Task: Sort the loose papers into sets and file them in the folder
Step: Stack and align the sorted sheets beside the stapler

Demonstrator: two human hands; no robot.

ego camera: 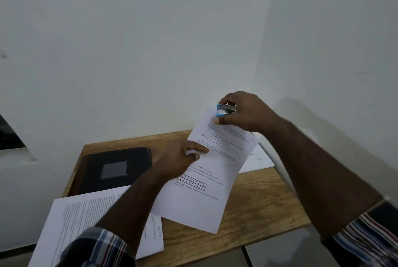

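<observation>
My left hand (179, 159) pinches the left edge of a printed paper set (206, 180), holding it tilted above the wooden table (258, 208). My right hand (243, 113) grips a small blue stapler (225, 110) clamped over the top corner of that set. A black folder (112, 169) lies closed at the back left of the table. More printed papers (86, 219) lie at the front left, partly under my left forearm. Another white sheet (258, 159) lies at the back right, mostly hidden by the held set.
The small table stands in a corner, with white walls (150, 51) close behind and to the right. A white pipe or rail (277, 165) slants along the table's right side. Bare wood shows at the front right.
</observation>
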